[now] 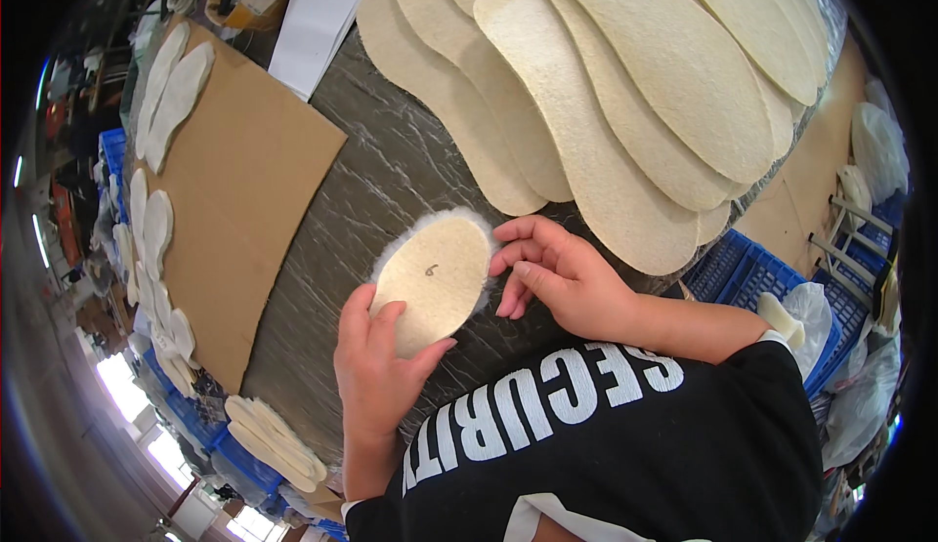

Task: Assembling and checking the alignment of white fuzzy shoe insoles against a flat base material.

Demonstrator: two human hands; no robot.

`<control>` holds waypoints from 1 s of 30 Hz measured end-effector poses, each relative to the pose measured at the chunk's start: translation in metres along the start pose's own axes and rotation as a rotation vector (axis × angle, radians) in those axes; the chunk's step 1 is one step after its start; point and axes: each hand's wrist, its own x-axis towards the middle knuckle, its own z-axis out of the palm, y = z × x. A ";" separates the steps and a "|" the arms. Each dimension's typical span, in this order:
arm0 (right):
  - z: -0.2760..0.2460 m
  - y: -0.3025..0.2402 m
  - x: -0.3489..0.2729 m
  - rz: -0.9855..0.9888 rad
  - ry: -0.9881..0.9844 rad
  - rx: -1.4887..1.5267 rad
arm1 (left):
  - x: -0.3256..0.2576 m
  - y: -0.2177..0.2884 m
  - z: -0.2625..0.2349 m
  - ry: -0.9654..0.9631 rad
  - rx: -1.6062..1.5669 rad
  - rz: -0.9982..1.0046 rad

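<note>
My left hand [376,361] grips the near end of a small oval fleece insole [435,273], beige side up with white fluff around its rim and a small mark on it. My right hand [557,273] rests on the dark wrapped tabletop [362,200], fingers curled against the insole's right edge. Beyond the hands, several large beige felt insoles [606,83] lie fanned and overlapping across the table's far side.
A brown cardboard sheet [234,200] lies at left with white insoles [176,93] on its far end. More white insoles are stacked along the left edge [147,249] and bottom left [274,439]. Blue crates [752,273] and plastic bags [860,396] sit at right.
</note>
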 end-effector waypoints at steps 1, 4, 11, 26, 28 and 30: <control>0.000 0.001 0.000 0.000 0.001 -0.001 | 0.000 0.000 0.001 -0.007 0.011 0.008; -0.001 0.004 0.001 -0.003 -0.033 0.056 | 0.001 0.002 0.000 -0.017 0.000 -0.010; 0.008 -0.018 -0.008 0.048 0.042 -0.285 | -0.001 -0.002 0.001 0.001 -0.015 -0.009; 0.022 -0.024 0.027 -0.625 -0.240 -1.455 | -0.016 -0.006 -0.032 -0.115 -0.386 -0.199; 0.017 -0.019 0.027 -0.643 -0.243 -1.459 | -0.023 -0.014 -0.034 -0.147 -0.548 -0.324; 0.012 -0.014 0.028 -0.635 -0.256 -1.475 | -0.025 -0.023 -0.028 -0.138 -0.549 -0.306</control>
